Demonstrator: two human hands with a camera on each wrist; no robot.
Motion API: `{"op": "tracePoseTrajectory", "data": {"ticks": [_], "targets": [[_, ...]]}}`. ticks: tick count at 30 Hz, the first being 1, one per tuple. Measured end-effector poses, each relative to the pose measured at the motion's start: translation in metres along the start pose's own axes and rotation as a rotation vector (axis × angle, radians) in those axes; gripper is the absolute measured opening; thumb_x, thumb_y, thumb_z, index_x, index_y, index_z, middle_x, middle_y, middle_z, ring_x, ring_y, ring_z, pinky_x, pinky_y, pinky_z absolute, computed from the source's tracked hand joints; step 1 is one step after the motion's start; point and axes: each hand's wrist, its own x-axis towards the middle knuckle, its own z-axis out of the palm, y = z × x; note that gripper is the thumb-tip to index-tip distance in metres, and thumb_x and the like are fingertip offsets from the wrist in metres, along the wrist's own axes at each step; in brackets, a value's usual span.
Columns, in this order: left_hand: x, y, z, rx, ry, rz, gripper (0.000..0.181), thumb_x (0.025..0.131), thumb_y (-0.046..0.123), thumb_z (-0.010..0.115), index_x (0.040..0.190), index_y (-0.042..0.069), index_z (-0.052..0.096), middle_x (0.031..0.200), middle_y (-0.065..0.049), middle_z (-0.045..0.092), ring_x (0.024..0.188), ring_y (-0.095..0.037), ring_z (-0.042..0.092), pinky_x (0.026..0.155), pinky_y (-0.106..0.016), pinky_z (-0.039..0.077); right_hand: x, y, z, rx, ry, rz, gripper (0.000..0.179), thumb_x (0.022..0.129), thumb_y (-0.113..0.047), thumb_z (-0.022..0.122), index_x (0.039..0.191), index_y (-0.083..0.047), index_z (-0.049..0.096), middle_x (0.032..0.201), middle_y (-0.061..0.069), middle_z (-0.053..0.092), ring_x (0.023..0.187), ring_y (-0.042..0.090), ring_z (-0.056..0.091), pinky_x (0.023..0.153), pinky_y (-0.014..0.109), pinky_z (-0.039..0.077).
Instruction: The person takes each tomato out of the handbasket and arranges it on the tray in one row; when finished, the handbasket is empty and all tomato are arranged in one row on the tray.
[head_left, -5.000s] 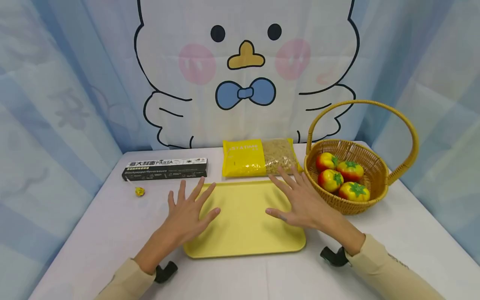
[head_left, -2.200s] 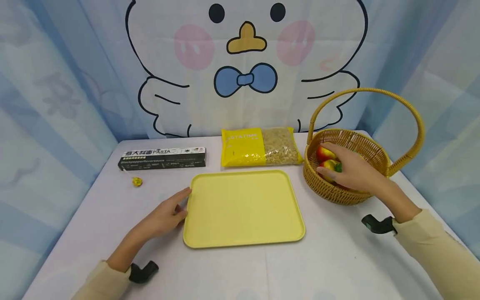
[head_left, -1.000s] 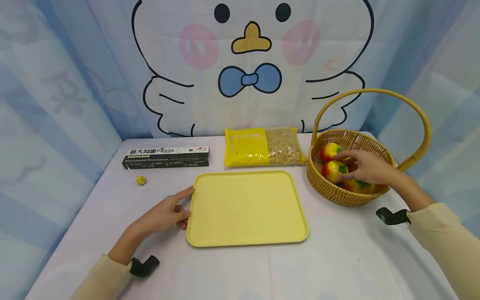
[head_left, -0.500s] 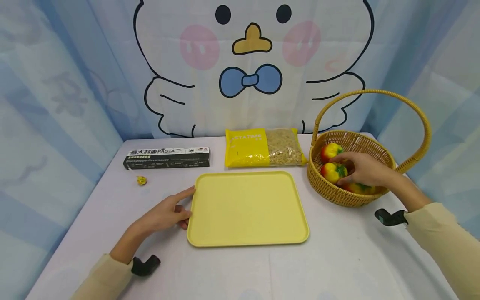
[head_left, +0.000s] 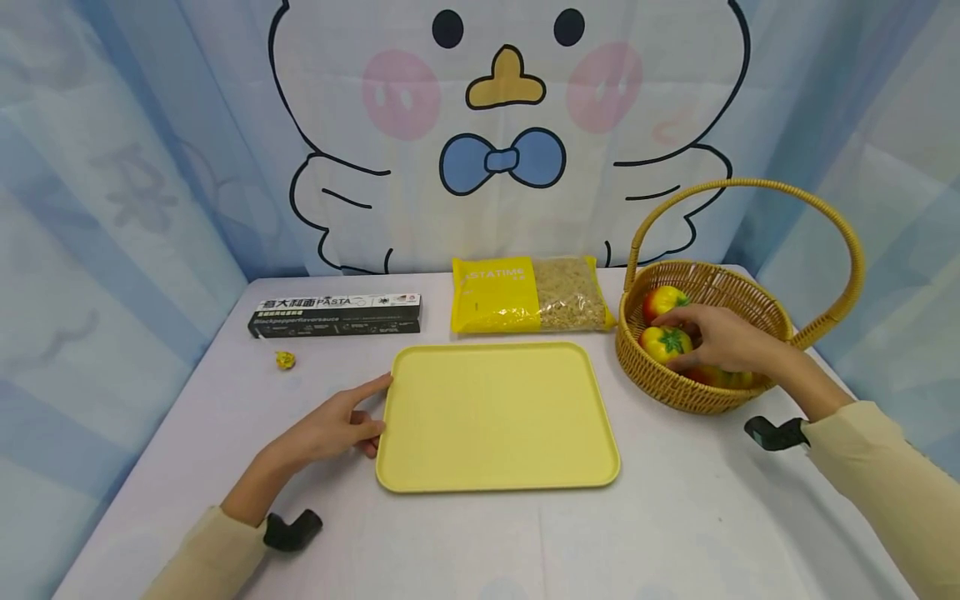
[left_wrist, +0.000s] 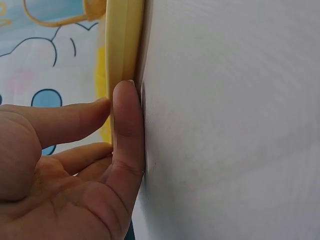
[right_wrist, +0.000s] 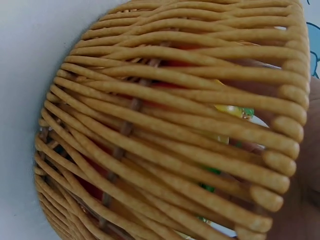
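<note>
In the head view my left hand [head_left: 327, 429] is at the left edge of a yellow tray [head_left: 498, 417]. Its index finger reaches out to the rim; in the left wrist view the thumb [left_wrist: 80, 120] also touches the tray edge, and a straight finger lies along the side. My right hand [head_left: 723, 337] reaches into a wicker basket [head_left: 660, 393], fingers and thumb curled around a red-and-yellow fruit [head_left: 663, 342] with a green star-shaped top. Another such fruit [head_left: 663, 303] lies behind it, and more are partly hidden under the hand. Basket weave blocks most of the right wrist view.
A yellow pasta bag [head_left: 495, 296] lies behind the tray. At the back left is a black-and-white pasta box [head_left: 336, 317], with a small yellow-wrapped lollipop [head_left: 285, 360] in front. The basket's tall handle [head_left: 795, 202] arches above the right hand. A printed curtain [head_left: 330, 92] surrounds the table.
Both hands have come down from above the tray: the left to its edge, the right into the basket. The right fingers have closed around a fruit, whose green top has turned toward the camera.
</note>
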Motion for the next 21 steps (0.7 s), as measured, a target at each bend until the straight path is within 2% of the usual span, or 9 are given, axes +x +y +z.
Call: {"op": "tracePoseTrajectory", "data": {"ticks": [4,11,21], "targets": [[-0.0004,0.0,0.0009,-0.013,-0.009,-0.004,0.081,0.105,0.011,0.064,0.171,0.011,0.017,0.085,-0.008,0.069,0.077,-0.018,0.067,0.081,-0.033,0.05,0.0001,-0.0009,-0.0014,-0.002,0.002,-0.007,0.063,0.085,-0.03,0.09,0.139,-0.008,0.066,0.125,0.018,0.068,0.102,0.027,0.061,0.089,0.046,0.057],[-0.0021,-0.0002,0.0017,-0.018,-0.019,0.002,0.085,0.103,0.012,0.066,0.171,0.011,0.016,0.087,-0.008,0.065,0.079,-0.019,0.064,0.078,-0.034,0.046,0.0003,-0.0007,-0.0029,0.024,0.017,0.007,0.059,0.089,-0.028,0.087,0.139,-0.005,0.066,0.136,0.023,0.067,0.117,0.041,0.067,0.099,0.059,0.057],[-0.002,-0.0019,0.0019,-0.026,-0.016,-0.002,0.084,0.103,0.012,0.066,0.171,0.011,0.017,0.087,-0.008,0.065,0.079,-0.019,0.064,0.078,-0.034,0.046,0.0036,-0.0021,0.0018,-0.014,0.005,-0.002,0.063,0.088,-0.028,0.088,0.141,-0.004,0.064,0.129,0.022,0.068,0.104,0.03,0.065,0.093,0.054,0.059]]}}
